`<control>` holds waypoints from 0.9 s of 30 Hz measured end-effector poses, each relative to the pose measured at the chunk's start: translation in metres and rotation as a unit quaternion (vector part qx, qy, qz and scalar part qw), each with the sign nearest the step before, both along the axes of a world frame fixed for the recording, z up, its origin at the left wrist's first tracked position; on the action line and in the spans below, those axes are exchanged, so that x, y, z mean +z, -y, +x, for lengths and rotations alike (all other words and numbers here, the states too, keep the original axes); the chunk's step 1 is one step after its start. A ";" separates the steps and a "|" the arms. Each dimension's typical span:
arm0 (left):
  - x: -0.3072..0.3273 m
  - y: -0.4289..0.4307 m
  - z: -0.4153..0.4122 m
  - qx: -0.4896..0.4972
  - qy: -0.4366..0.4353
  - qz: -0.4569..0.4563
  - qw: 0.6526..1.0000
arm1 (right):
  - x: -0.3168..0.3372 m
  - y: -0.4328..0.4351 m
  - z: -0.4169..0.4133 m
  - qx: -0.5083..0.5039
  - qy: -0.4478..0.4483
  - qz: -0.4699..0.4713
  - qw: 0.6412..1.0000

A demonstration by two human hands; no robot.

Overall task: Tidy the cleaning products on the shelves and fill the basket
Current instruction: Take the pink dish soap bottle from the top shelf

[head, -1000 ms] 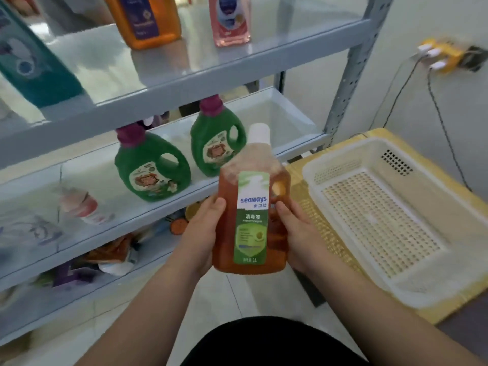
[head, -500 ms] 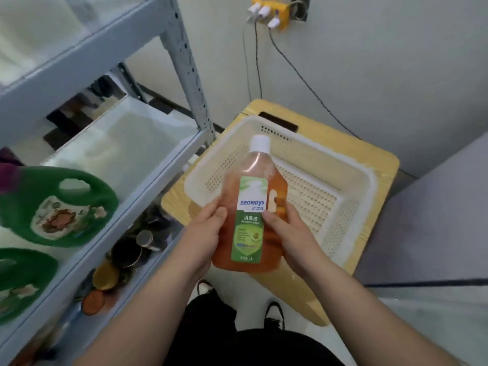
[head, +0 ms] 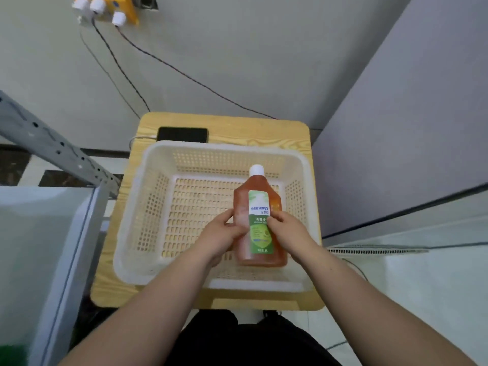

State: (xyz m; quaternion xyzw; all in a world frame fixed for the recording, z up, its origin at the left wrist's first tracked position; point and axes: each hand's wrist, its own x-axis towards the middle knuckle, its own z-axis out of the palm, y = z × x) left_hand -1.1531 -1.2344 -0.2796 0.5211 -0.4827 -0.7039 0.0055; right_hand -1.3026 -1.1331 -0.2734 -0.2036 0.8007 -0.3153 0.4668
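Gripping with both hands: left hand (head: 224, 233) curled round the left flank of the bottle (head: 260, 207), right hand (head: 287, 231) curled round the right flank, thumbs laid over the front beside the label. Neither open; both closed on the bottle at about mid-height, below the shoulder. Held with the white cap pointing away, over the right half of the basket (head: 211, 147) and seemingly low between its walls; cannot tell whether touching the mesh floor. Looks nearly full of amber liquid, so probably heavy for its size and prone to sloshing on any tilt. Judged stiff plastic, smooth and a little slippery, not fragile, though better set down than dropped. Best taken across the broad flanks at the waist, as here, with a palm on each side; not by the narrow neck or the cap. Under the basket, a wooden desk (head: 237, 125), with a dark phone (head: 182, 134) at the far edge, just beyond the basket rim. Off to the left, the shelf (head: 39, 220) and its grey upright (head: 52, 146). High on the wall, a yellow socket (head: 124, 9) with white plugs and thin cables trailing down toward the desk.
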 end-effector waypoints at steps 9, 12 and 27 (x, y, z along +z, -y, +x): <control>-0.050 0.018 -0.020 -0.060 0.028 0.047 0.997 | -0.025 0.002 0.003 0.023 -0.096 0.093 0.991; -0.060 0.021 -0.021 -0.080 0.047 0.048 0.995 | -0.036 0.001 0.004 0.035 -0.125 0.118 0.984; -0.032 -0.010 -0.020 -0.527 0.152 -0.375 0.748 | -0.042 -0.033 0.014 0.325 -0.220 0.140 0.909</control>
